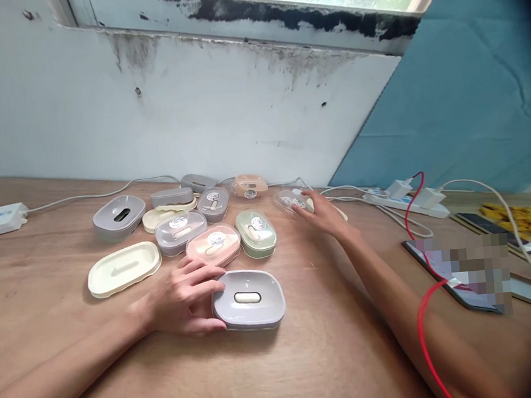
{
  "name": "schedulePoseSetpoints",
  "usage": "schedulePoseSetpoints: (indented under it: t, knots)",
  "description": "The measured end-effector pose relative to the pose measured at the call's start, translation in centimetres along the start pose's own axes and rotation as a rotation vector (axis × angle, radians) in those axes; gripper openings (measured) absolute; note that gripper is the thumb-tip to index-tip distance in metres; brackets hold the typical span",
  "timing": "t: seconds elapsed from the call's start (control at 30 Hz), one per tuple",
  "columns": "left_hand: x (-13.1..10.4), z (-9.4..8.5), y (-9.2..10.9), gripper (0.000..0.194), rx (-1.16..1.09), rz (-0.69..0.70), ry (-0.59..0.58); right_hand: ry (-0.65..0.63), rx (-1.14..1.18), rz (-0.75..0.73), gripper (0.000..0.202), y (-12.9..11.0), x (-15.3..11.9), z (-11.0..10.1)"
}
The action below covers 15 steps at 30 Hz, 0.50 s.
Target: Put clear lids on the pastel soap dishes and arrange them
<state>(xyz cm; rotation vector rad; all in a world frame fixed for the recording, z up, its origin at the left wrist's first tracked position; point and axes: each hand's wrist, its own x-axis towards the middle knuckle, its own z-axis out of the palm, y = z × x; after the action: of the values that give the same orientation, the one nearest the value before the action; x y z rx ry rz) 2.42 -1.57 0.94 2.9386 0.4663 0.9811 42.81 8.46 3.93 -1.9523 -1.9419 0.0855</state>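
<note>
A grey oval box (273, 293) with a cream pill-shaped piece in its middle lies flat at the front of the group. My left hand (188, 297) grips its left end, with the thumb at the near side and the fingers at the far side. Farther back, my right hand (324, 216) has its fingers closed on the right edge of a clear plastic lid (287, 198) bearing round white stickers. A thin cream piece (341, 212) shows just right of that hand. Close by are a pink box (228, 254) and a green box (264, 242), both under clear covers.
Grey boxes (106, 221), a cream oval tray (124, 268) and an orange box (257, 182) are spread over the wooden table. Power strips (0, 221) stand at both sides. A red cable (423, 327) crosses above my right forearm, near a phone (456, 282).
</note>
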Motion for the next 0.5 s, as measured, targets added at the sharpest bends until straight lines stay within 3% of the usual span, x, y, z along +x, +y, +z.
schedulePoseSetpoints:
  t: [0.17, 0.5]
  knots:
    - [0.0, 0.1, -0.1, 0.047, 0.01, -0.008, -0.008, -0.054, -0.041, -0.002, 0.083, 2.4, 0.2, 2.3]
    - [0.2, -0.3, 0.1, 0.047, 0.023, -0.004, -0.017, 0.195, 0.107, 0.09, 0.057, -0.1, 0.0, 1.7]
